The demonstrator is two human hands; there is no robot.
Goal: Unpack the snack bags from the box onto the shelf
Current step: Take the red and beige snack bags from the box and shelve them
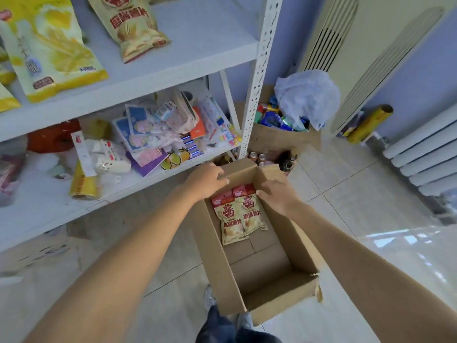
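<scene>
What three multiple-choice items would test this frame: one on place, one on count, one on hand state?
1. Where do the snack bags in the cardboard box lie?
A. At the end of the box far from the person, by the hands
B. At the end of the box near the person
C. On the floor beside the box

2. How many snack bags show inside the box?
A. None
B. Two
C. Five

3. What is the left hand doing?
A. Hanging free, away from the box
B. Holding a bag on the top shelf
C. Resting at the box's far left rim, holding no bag

Key: 1 A, the bags sit against the far wall, the near floor of the box bare. 2 B, two matching red-topped bags lie side by side. 3 C, its fingers lie on the rim above the bags.
</scene>
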